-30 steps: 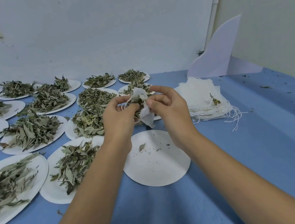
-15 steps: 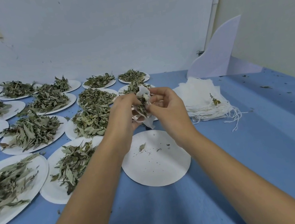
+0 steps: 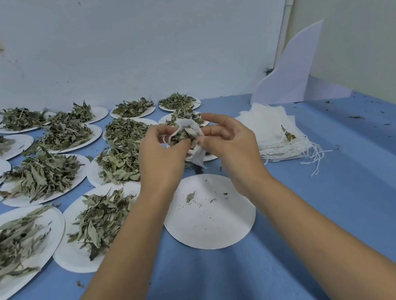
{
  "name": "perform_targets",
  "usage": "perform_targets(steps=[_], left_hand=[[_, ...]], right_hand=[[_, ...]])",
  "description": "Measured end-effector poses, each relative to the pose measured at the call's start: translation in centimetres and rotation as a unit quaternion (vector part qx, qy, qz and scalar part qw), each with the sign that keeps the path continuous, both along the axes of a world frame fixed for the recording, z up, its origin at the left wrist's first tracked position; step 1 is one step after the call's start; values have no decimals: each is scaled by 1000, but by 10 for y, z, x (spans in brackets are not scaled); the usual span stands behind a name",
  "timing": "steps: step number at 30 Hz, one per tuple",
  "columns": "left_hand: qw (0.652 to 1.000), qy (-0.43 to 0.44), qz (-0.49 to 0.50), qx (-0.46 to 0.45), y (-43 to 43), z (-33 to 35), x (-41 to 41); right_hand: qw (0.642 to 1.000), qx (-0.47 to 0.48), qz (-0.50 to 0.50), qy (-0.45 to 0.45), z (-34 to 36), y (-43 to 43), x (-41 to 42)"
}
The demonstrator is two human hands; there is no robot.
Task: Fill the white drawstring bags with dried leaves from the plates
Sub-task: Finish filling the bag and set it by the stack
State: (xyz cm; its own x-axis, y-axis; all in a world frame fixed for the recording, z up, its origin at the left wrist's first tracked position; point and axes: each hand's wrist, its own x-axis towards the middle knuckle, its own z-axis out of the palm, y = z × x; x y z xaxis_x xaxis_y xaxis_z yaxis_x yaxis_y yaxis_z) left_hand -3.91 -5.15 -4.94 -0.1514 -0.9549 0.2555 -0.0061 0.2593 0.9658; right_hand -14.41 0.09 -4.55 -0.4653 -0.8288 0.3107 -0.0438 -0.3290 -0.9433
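Both hands hold a small white drawstring bag (image 3: 197, 153) above the table, its mouth open and dried leaves (image 3: 184, 134) showing inside. My left hand (image 3: 160, 155) pinches the bag's left rim and presses on the leaves. My right hand (image 3: 230, 142) pinches the right rim, its index finger stretched out over the top. Below them lies a white paper plate (image 3: 210, 220) with only a few leaf crumbs on it. A stack of flat white bags (image 3: 276, 133) with loose strings lies to the right.
Several white plates heaped with dried leaves (image 3: 42, 174) cover the blue table (image 3: 352, 204) on the left and at the back. A white curved board (image 3: 293, 75) leans in the back right corner. Leaf crumbs dot the table at the right.
The hands have shifted slightly apart on the bag and its mouth now gapes wider, showing more leaves. My right index finger has lifted and straightened.
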Motion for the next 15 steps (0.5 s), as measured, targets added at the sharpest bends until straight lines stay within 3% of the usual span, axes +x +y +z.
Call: perform_targets(steps=[6, 13, 15], left_hand=[[995, -22, 93, -22, 0, -1, 1], [989, 82, -67, 108, 6, 8, -7], [988, 83, -77, 107, 7, 7, -8]], right_hand=[[998, -19, 31, 52, -3, -1, 7], [999, -5, -37, 25, -8, -4, -2], [999, -1, -28, 28, -9, -4, -3]])
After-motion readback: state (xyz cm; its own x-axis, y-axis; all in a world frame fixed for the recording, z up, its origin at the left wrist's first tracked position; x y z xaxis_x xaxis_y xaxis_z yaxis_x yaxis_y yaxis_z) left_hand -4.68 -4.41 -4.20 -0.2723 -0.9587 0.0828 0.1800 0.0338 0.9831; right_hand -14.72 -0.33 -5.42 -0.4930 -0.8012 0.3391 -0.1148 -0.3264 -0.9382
